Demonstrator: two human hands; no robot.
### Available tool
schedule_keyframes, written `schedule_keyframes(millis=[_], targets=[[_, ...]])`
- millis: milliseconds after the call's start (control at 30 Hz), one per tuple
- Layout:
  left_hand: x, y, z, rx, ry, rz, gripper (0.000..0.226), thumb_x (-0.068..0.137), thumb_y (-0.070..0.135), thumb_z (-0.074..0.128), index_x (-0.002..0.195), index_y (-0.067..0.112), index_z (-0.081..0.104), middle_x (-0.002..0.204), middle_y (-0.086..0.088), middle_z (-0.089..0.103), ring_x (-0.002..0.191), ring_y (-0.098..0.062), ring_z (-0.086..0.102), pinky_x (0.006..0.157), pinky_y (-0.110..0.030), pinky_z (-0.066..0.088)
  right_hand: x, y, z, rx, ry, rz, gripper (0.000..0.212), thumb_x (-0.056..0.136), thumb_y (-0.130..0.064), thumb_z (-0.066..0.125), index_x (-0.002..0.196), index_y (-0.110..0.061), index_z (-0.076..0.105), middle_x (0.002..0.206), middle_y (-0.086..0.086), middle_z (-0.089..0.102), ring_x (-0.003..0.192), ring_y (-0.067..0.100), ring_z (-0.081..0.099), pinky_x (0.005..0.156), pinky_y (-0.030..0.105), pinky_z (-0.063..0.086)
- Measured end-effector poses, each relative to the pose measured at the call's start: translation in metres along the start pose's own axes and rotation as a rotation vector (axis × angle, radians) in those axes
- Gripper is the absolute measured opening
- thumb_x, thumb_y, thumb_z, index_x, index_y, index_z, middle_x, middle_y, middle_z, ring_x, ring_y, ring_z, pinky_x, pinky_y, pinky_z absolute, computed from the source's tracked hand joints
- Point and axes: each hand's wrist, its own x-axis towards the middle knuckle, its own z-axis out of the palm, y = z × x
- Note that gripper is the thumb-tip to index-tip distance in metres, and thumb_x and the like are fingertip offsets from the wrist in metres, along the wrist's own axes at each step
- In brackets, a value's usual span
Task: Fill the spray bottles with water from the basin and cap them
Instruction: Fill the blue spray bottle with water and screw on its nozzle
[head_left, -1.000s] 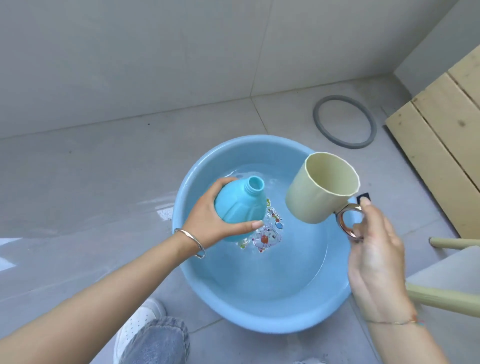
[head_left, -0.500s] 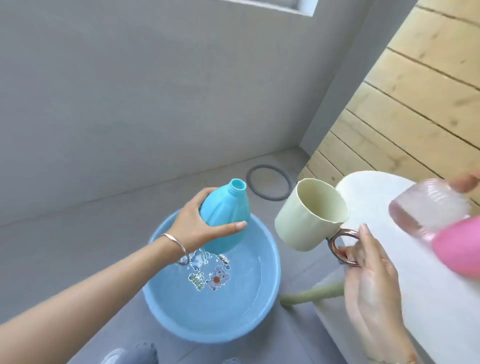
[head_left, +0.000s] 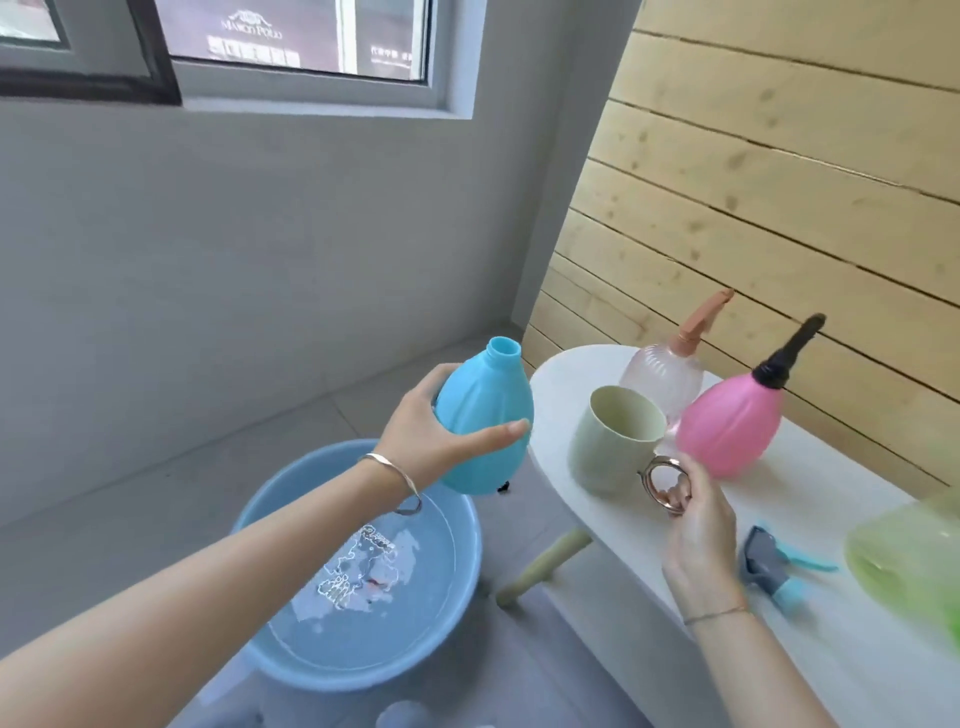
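My left hand (head_left: 436, 431) grips an uncapped light-blue spray bottle (head_left: 485, 415), held upright in the air between the basin and the table. Below it on the floor is the blue basin (head_left: 457, 525) with water in it. My right hand (head_left: 696, 525) holds the metal ring handle of a pale green mug (head_left: 615, 439), which sits on or just over the white table (head_left: 810, 623). A capped pink bottle (head_left: 732, 421) and a capped clear pinkish bottle (head_left: 662, 376) stand behind the mug. A blue-grey spray cap (head_left: 774, 564) lies on the table beside a green bottle (head_left: 914, 561).
A wooden plank wall (head_left: 779, 182) runs behind the table. A grey wall with a window (head_left: 291, 47) is at the back. The table has pale wooden legs (head_left: 545, 569). The floor is grey tile.
The view has swung up and right from the basin to the table. My left hand lifted the blue bottle off the basin toward the table, and my right hand brought the mug over the tabletop.
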Motion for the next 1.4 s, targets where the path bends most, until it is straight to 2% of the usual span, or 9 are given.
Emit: schedule_keyframes(millis=[200, 300, 500, 633, 800, 1000, 1100, 1233, 1400], targets=[[-0.01, 0.009, 0.038, 0.028, -0.059, 0.027, 0.08, 0.042, 0.059, 0.083, 0.114, 0.036, 0.057, 0.101, 0.013, 0.069, 0.089, -0.003, 0.068, 0.073, -0.022, 0.056, 0.001, 0.003, -0.012, -0.139, -0.026, -0.024, 0.031, 0.092, -0.021, 0.059, 0.063, -0.02, 0.047, 0.065, -0.002, 0.042, 0.065, 0.011, 0.038, 0.065, 0.023, 0.03], [-0.015, 0.013, 0.051, 0.028, -0.096, 0.042, 0.077, 0.043, 0.058, 0.083, 0.112, 0.037, 0.058, 0.1, 0.015, 0.07, 0.089, -0.003, 0.068, 0.075, -0.022, 0.056, 0.002, -0.005, -0.021, -0.243, -0.124, -0.067, 0.013, 0.091, -0.024, 0.062, 0.082, -0.015, 0.062, 0.078, -0.002, 0.06, 0.077, 0.01, 0.052, 0.067, 0.016, 0.039], [-0.023, 0.019, 0.082, 0.039, -0.176, 0.069, 0.071, 0.044, 0.058, 0.084, 0.108, 0.04, 0.057, 0.099, 0.015, 0.069, 0.091, -0.005, 0.067, 0.078, -0.026, 0.057, 0.008, -0.048, -0.087, -0.609, -0.208, -0.362, 0.013, 0.086, -0.017, 0.069, 0.096, -0.012, 0.063, 0.091, -0.002, 0.064, 0.077, 0.009, 0.058, 0.052, 0.012, 0.043], [-0.028, 0.018, 0.108, 0.048, -0.228, 0.074, 0.08, 0.043, 0.061, 0.083, 0.114, 0.036, 0.055, 0.104, 0.01, 0.067, 0.095, -0.009, 0.067, 0.081, -0.03, 0.057, 0.021, -0.055, -0.139, -0.874, -0.172, -0.342, 0.023, 0.078, -0.02, 0.077, 0.092, -0.01, 0.062, 0.091, 0.002, 0.064, 0.086, 0.022, 0.059, 0.072, 0.026, 0.041], [-0.037, 0.014, 0.141, 0.056, -0.273, 0.069, 0.084, 0.042, 0.063, 0.081, 0.115, 0.034, 0.053, 0.104, 0.012, 0.066, 0.094, -0.004, 0.065, 0.078, -0.022, 0.056, 0.025, -0.041, -0.168, -1.042, -0.244, -0.189, 0.034, 0.074, -0.031, 0.08, 0.098, -0.015, 0.064, 0.094, -0.001, 0.062, 0.089, 0.019, 0.057, 0.073, 0.027, 0.04], [-0.047, -0.002, 0.174, 0.058, -0.296, 0.051, 0.083, 0.044, 0.064, 0.081, 0.115, 0.035, 0.051, 0.106, 0.013, 0.066, 0.096, -0.003, 0.064, 0.082, -0.026, 0.055, 0.023, -0.032, -0.167, -1.124, -0.208, -0.281, 0.029, 0.074, -0.033, 0.078, 0.1, -0.023, 0.068, 0.089, -0.005, 0.064, 0.081, 0.012, 0.058, 0.085, 0.034, 0.047], [-0.046, -0.008, 0.185, 0.072, -0.32, 0.079, 0.08, 0.047, 0.062, 0.083, 0.114, 0.033, 0.052, 0.108, 0.01, 0.064, 0.1, -0.008, 0.064, 0.086, -0.032, 0.055, 0.023, -0.033, -0.172, -1.088, -0.182, -0.285, 0.025, 0.076, -0.03, 0.076, 0.1, -0.021, 0.071, 0.085, -0.006, 0.066, 0.076, 0.011, 0.057, 0.08, 0.03, 0.047], [-0.044, -0.013, 0.202, 0.082, -0.346, 0.096, 0.081, 0.047, 0.065, 0.082, 0.114, 0.031, 0.053, 0.108, 0.006, 0.061, 0.1, -0.009, 0.063, 0.087, -0.032, 0.054, 0.017, -0.055, -0.188, -0.729, -0.109, -0.245, 0.024, 0.083, -0.018, 0.073, 0.105, -0.01, 0.068, 0.08, -0.004, 0.063, 0.072, 0.009, 0.056, 0.062, 0.008, 0.041], [-0.043, -0.016, 0.224, 0.08, -0.351, 0.081, 0.087, 0.044, 0.067, 0.078, 0.118, 0.03, 0.052, 0.107, 0.011, 0.063, 0.1, -0.004, 0.062, 0.085, -0.026, 0.053, -0.006, -0.108, -0.194, -0.214, -0.126, -0.172, 0.009, 0.091, -0.015, 0.062, 0.097, -0.02, 0.064, 0.089, -0.006, 0.066, 0.082, 0.005, 0.061, 0.079, 0.012, 0.047]])
